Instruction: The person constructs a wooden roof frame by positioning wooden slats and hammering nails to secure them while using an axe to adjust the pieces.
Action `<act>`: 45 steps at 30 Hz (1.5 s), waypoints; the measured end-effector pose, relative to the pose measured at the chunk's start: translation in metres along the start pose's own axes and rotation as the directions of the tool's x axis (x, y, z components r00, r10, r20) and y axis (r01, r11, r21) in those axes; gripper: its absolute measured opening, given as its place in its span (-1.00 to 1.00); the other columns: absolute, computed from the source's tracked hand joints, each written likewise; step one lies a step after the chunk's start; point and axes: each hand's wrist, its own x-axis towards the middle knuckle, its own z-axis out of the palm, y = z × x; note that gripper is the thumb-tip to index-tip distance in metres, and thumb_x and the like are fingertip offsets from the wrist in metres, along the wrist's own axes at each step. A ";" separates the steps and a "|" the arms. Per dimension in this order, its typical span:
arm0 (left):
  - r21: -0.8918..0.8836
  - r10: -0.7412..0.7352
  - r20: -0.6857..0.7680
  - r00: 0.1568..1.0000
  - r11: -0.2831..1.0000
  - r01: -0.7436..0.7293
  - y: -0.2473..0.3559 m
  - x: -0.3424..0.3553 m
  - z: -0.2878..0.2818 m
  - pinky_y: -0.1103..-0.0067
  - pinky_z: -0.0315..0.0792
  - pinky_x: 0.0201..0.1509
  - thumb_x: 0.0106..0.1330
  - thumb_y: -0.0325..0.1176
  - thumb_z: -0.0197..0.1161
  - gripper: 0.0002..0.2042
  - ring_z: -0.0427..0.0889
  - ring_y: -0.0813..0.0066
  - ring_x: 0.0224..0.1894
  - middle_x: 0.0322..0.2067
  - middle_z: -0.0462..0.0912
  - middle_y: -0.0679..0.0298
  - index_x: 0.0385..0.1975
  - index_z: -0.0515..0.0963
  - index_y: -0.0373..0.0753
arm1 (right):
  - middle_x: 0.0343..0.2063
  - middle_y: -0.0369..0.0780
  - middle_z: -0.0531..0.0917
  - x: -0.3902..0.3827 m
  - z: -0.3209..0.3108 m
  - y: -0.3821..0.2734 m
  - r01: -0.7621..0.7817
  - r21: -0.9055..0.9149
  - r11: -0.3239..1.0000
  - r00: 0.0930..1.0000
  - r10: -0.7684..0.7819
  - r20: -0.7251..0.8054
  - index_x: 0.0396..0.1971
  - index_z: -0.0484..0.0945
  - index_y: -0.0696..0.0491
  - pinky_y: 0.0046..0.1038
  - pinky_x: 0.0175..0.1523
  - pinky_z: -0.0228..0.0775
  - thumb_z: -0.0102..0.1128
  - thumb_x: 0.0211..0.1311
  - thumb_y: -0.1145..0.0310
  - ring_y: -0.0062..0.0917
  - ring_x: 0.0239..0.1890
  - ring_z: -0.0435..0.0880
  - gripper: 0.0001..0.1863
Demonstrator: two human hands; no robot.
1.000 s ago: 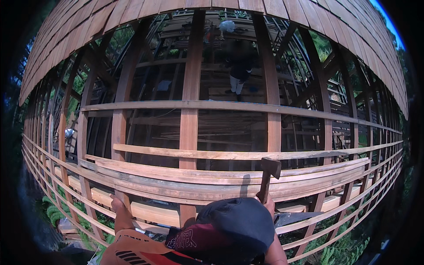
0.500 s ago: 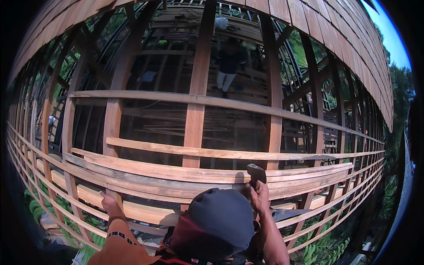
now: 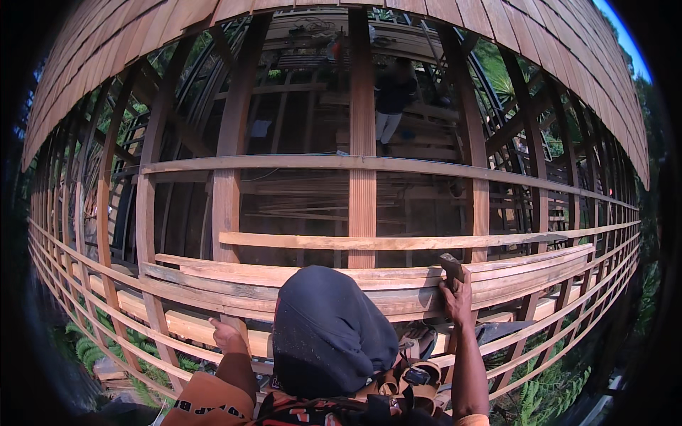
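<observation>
My right hand (image 3: 457,297) is raised in front of a stack of long timber boards (image 3: 312,287), with its fingers wrapped round a hammer (image 3: 451,267). The dark hammer head sticks up above the fist; most of the handle is hidden. My left hand (image 3: 229,336) is closed in a pinch beside an upright post, just below the stacked boards. Whatever lies between its fingertips is too small to make out. A dark hood (image 3: 330,334) covers the lower middle and hides part of the boards.
Upright posts (image 3: 361,135) and horizontal battens (image 3: 398,164) form an open frame ahead. Wooden shingles (image 3: 142,50) overhang it above. A person (image 3: 391,99) stands inside, lower down. Brown tool pouches (image 3: 419,374) hang near my right arm. Ferns (image 3: 533,397) grow below the battens.
The view has swung, so the frame sits farther right. The hood has moved left across the boards, uncovering the tool pouches. Both hands keep nearly the same places against the timber.
</observation>
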 end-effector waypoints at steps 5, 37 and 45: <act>0.089 -0.002 -0.077 0.997 0.996 0.009 -0.013 0.041 0.034 0.08 0.28 0.29 0.37 0.41 -0.36 -0.09 0.55 -0.07 0.16 0.03 0.64 -0.11 -0.02 0.64 -0.41 | 0.16 -0.18 0.43 -0.002 0.007 -0.010 0.016 -0.129 0.992 0.997 -0.026 -0.078 -0.02 0.57 0.09 -0.24 0.08 0.47 0.31 0.18 0.40 -0.19 0.05 0.58 -0.65; -0.020 0.089 -0.133 0.987 0.995 -0.093 -0.030 0.060 0.050 0.14 0.41 0.15 0.39 0.30 -0.22 -0.18 0.66 -0.14 -0.07 -0.19 0.70 -0.19 -0.23 0.68 -0.50 | 0.29 -0.10 0.35 -0.018 0.027 -0.002 0.212 -0.403 0.890 0.936 -0.304 -0.178 -0.05 0.41 0.16 -0.24 0.13 0.44 0.01 -0.15 0.76 -0.10 0.24 0.46 -0.48; -0.407 0.095 0.460 0.883 0.906 0.114 -0.077 0.126 0.052 0.29 0.51 0.01 0.40 0.19 -0.06 -0.38 0.66 0.05 -0.16 -0.22 0.69 0.06 -0.12 0.61 -0.35 | 0.30 -0.10 0.29 -0.010 0.025 -0.008 0.229 -0.339 0.913 0.966 -0.257 -0.040 0.03 0.40 0.16 -0.22 0.33 0.27 -0.10 -0.10 0.75 -0.09 0.33 0.34 -0.44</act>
